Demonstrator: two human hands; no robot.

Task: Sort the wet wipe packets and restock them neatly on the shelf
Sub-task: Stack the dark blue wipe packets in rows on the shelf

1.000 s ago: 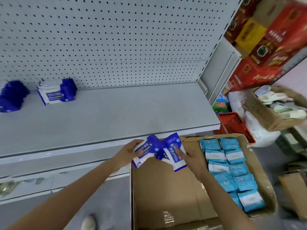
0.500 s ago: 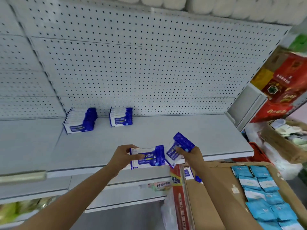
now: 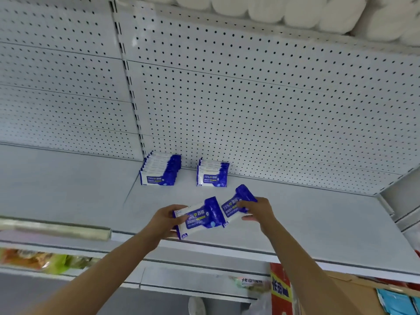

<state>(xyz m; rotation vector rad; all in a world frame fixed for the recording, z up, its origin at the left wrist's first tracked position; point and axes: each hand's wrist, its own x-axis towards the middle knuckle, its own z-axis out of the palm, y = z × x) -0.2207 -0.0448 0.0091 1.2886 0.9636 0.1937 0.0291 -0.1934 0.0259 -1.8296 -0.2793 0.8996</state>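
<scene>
The packets [image 3: 200, 218] at centre frame are white with deep blue ends and blue-and-yellow print, as are the two rows [image 3: 160, 170] behind. The shelf [image 3: 318, 214] is pale grey; the backboard [image 3: 250, 98] white, dotted with dark holes. Lower right, a brown carton [image 3: 354, 296] holds teal packs [image 3: 395, 302].

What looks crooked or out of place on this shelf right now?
Nothing on the shelf itself: both stacks stand squarely against the pegboard. Only the packet in the right hand is tilted, not yet placed.
</scene>
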